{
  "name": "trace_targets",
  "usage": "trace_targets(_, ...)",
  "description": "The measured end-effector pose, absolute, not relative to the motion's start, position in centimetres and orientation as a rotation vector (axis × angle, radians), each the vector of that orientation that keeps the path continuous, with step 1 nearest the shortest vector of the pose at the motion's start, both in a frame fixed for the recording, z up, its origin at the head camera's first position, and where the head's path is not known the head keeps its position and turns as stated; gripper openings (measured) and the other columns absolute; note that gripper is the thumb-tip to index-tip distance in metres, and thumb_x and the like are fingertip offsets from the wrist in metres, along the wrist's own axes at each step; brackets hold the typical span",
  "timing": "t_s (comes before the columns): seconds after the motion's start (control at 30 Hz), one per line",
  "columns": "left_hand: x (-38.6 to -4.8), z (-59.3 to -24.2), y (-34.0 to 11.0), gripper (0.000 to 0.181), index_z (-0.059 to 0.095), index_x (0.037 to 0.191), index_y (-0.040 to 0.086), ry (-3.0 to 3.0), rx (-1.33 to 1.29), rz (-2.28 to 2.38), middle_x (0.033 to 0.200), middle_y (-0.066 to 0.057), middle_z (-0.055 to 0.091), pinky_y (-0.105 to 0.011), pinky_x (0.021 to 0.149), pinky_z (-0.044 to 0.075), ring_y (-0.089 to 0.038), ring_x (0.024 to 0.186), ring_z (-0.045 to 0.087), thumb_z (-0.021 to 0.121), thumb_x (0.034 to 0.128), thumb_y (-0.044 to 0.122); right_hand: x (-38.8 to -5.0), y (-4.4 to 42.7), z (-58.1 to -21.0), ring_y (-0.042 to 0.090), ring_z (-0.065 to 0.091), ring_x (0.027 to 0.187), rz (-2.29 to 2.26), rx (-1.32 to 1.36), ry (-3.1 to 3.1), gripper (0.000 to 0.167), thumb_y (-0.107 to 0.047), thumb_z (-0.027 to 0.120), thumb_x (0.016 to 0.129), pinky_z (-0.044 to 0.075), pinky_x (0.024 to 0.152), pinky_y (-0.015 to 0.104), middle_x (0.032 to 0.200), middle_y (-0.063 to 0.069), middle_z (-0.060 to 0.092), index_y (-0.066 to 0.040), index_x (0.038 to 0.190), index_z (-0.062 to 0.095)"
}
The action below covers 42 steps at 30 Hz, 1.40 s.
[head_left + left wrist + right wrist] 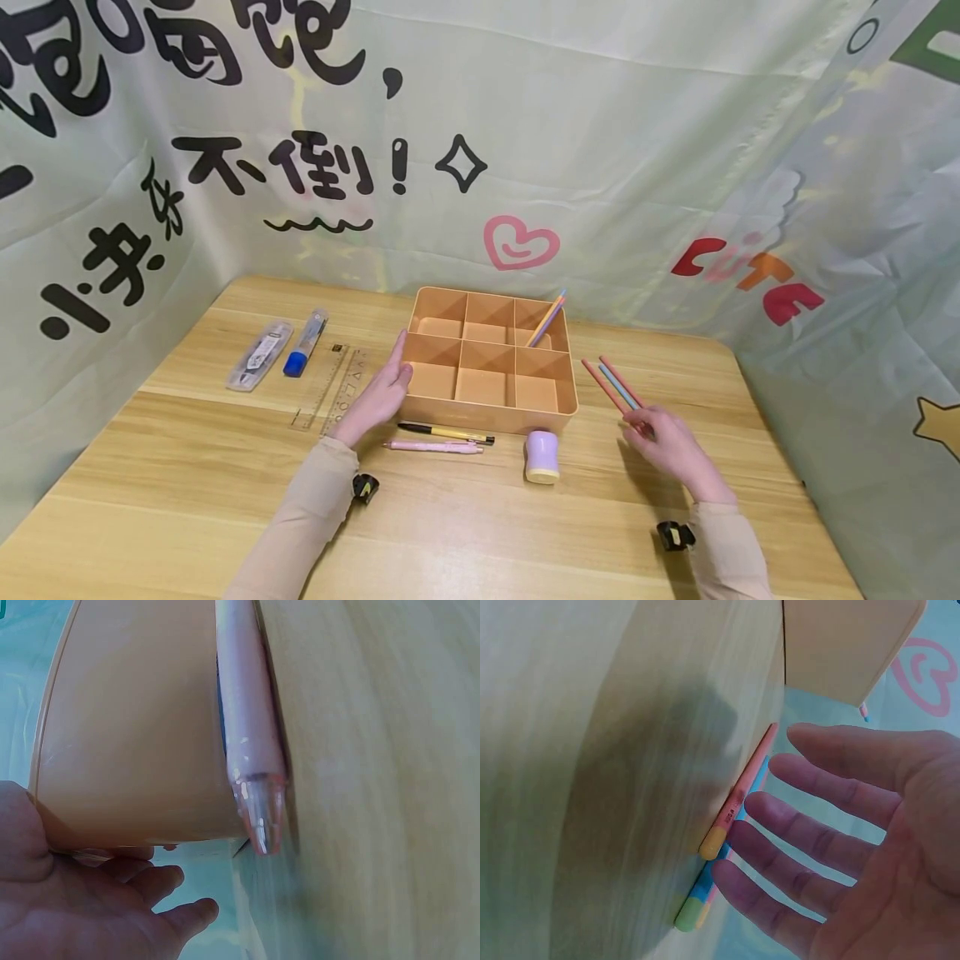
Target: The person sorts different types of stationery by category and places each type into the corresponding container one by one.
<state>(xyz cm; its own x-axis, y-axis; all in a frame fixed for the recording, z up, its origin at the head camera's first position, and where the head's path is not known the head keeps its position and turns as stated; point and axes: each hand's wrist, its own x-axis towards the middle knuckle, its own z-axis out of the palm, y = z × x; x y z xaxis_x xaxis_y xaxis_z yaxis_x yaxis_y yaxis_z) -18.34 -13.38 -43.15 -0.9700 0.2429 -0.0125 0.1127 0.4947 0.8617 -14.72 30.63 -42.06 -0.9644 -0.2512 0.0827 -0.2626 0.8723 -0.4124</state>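
Note:
An orange-tan organizer box (pixel 487 414) with several compartments stands at the table's middle. My left hand (pixel 380 396) rests against its left side, fingers extended; the left wrist view shows the palm (pixel 82 911) beside the box wall. Several slim pencils (pixel 553 317) lean in the back right compartment. To the right of the box, two red pencils and one blue pencil (pixel 618 385) lie side by side on the table. My right hand (pixel 667 442) is at their near ends. In the right wrist view its loosely spread fingers (pixel 810 825) are beside the red pencil (pixel 739 799), not gripping it.
Before the box lie a yellow-and-black pen (pixel 446 432), a pink pen (pixel 433 447) and a waisted lavender object (pixel 542 454). At the left are a clear ruler (pixel 330 390), a blue-capped tube (pixel 306 343) and a translucent case (pixel 260 356). Printed cloth (pixel 600 167) hangs behind the table.

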Motion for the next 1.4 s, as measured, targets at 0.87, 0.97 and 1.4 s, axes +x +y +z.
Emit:
trace_targets(0.87, -18.3, -43.2, -13.3, 0.064, -0.012, 0.160, 0.005, 2.590, 0.307, 1.490, 0.169, -0.021, -0.004, -0.053, 0.129, 0.011, -0.046, 0.153, 0.017, 0.027, 0.1097, 0.012, -16.3, 30.6, -42.2, 0.016, 0.047, 0.070, 0.499, 0.453, -3.090, 0.012, 0.003, 0.070, 0.082, 0.037, 0.061, 0.029, 0.073, 0.001, 0.056, -0.007, 0.079, 0.064)
trace_targets(0.97, -18.3, -43.1, -13.3, 0.064, -0.012, 0.160, 0.005, 2.598, 0.309, 1.482, 0.169, -0.021, -0.004, -0.053, 0.129, 0.011, -0.046, 0.152, 0.018, 0.026, 0.1099, 0.013, -16.4, 30.5, -42.2, 0.016, 0.045, 0.068, 0.491, 0.421, -3.086, 0.015, 0.003, 0.069, 0.083, 0.033, 0.059, 0.027, 0.069, -0.001, 0.051, -0.009, 0.077, 0.063)
trace_targets(1.4, -18.4, -43.2, -13.3, 0.064, -0.011, 0.161, 0.006, 2.608, 0.298, 1.478, 0.169, -0.022, -0.001, -0.055, 0.128, 0.014, -0.049, 0.150, 0.024, 0.027, 0.1098, 0.013, -16.8, 30.4, -42.5, 0.017, 0.049, 0.067, 0.511, 0.368, -3.042, 0.007, 0.003, 0.070, 0.083, 0.039, 0.058, 0.032, 0.069, 0.001, 0.057, -0.004, 0.082, 0.069)
